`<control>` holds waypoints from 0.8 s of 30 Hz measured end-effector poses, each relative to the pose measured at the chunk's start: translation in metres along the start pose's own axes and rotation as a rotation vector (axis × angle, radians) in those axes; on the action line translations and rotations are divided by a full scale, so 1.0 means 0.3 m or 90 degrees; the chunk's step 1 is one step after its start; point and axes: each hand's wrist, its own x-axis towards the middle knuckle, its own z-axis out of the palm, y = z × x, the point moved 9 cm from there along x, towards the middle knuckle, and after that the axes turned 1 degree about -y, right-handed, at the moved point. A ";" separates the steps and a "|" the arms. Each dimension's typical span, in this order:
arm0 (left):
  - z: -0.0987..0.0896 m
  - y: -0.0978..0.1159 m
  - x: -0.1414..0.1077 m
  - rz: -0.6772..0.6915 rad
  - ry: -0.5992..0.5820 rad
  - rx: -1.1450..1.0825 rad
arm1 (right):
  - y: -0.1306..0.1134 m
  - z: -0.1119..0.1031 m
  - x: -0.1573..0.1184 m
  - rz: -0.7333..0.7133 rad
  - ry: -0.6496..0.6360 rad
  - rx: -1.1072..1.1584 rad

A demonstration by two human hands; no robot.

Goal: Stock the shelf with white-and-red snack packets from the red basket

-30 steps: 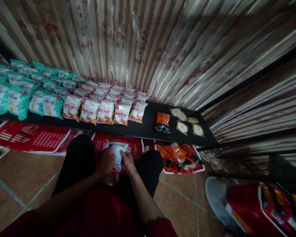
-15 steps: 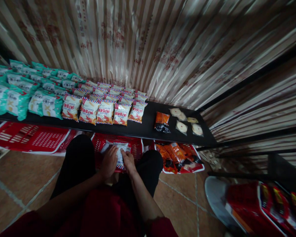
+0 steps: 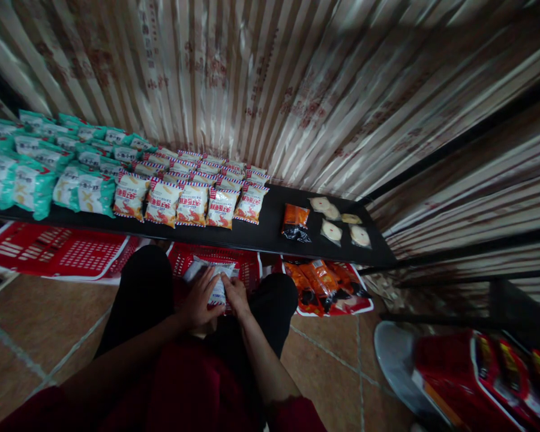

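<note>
While both hands' fingers press a packet, the red basket (perforated) holds packets.

Across the top of the frame we've got pleated cloth, striped, catching a satiny sheen along its folds. On the left, crinkled plastic on the teal packets, softly shiny; mid-frame, the white packets show smooth, glossy film. Right of centre, the orange packet gleams, while clear, wrinkled plastic wraps the pale discs. Beneath them, the shelf is smooth and dark with a low sheen. Bottom centre now: matt cloth trousers, and a red basket in hard-looking plastic.
</note>
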 end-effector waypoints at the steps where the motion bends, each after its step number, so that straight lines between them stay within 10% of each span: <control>1: 0.004 0.000 0.000 -0.002 -0.007 0.007 | 0.000 0.002 -0.003 0.011 -0.012 -0.003; 24: 0.005 -0.068 -0.020 -0.062 0.011 -0.032 | -0.083 -0.002 -0.064 -0.117 -0.018 -0.050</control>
